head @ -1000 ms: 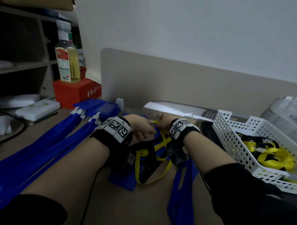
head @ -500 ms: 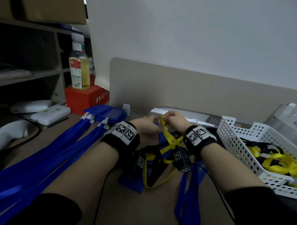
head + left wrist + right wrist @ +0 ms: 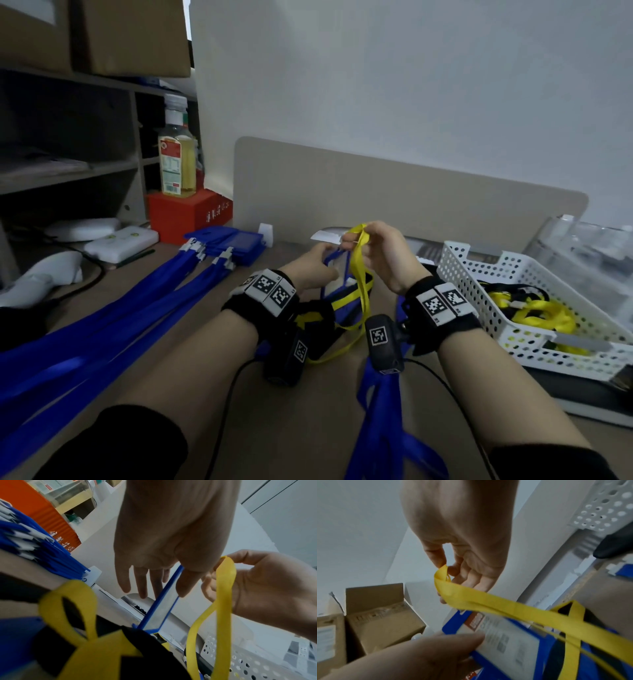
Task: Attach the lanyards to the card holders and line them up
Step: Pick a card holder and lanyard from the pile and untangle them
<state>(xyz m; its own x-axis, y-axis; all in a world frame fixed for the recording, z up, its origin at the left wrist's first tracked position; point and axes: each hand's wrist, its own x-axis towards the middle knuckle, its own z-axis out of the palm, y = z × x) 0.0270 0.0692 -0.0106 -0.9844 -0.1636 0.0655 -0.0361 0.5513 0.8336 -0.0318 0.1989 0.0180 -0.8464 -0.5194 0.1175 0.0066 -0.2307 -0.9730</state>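
Note:
My left hand [image 3: 313, 265] holds a blue-framed card holder [image 3: 337, 274] upright above the desk, thumb on one face and fingers behind it; the left wrist view shows the card holder [image 3: 161, 605] edge-on. My right hand [image 3: 378, 250] pinches the folded end of a yellow lanyard [image 3: 359, 260] just right of the holder's top. From the pinch the yellow lanyard [image 3: 488, 600] runs down across the card holder [image 3: 501, 639] in the right wrist view. A row of blue lanyards [image 3: 113, 315] clipped to blue card holders [image 3: 229, 241] lies at the left.
A white perforated basket [image 3: 534, 308] with yellow lanyards [image 3: 534, 311] stands at the right. More blue lanyards [image 3: 387, 411] lie near my right forearm. A red box [image 3: 188, 214] with a bottle [image 3: 176, 164] stands at the back left, by shelves. A beige divider [image 3: 394, 192] backs the desk.
Both hands have risen off the desk. The card holder is now lifted upright in my left hand, and my right hand has drawn the yellow lanyard's end up higher.

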